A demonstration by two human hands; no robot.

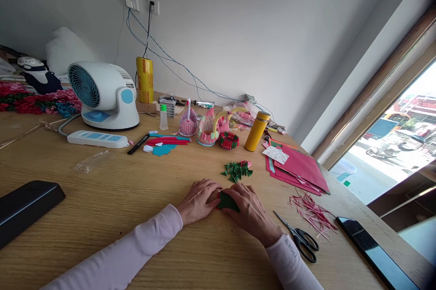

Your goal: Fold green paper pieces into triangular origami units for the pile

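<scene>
A small piece of green paper (pixel 229 202) lies between my two hands, low over the wooden table. My left hand (pixel 201 201) has its fingers closed at the paper's left edge, where a sliver of red shows. From the right, my right hand (pixel 249 208) grips the same paper, thumb below and fingers curled over its top. Just beyond my hands sits a pile of folded green paper triangles (pixel 236 171). Black-handled scissors (pixel 299 238) lie beside my right wrist, blades pointing away from me.
Red paper sheets (pixel 299 167) and thin pink strips (pixel 313 213) lie at the right, near a black phone (pixel 374 253). Farther back stand a yellow flask (pixel 257 131), folded-paper baskets (pixel 207 129), a glue bottle (pixel 164 117) and a white fan (pixel 109 95). A black case (pixel 30 208) is at left.
</scene>
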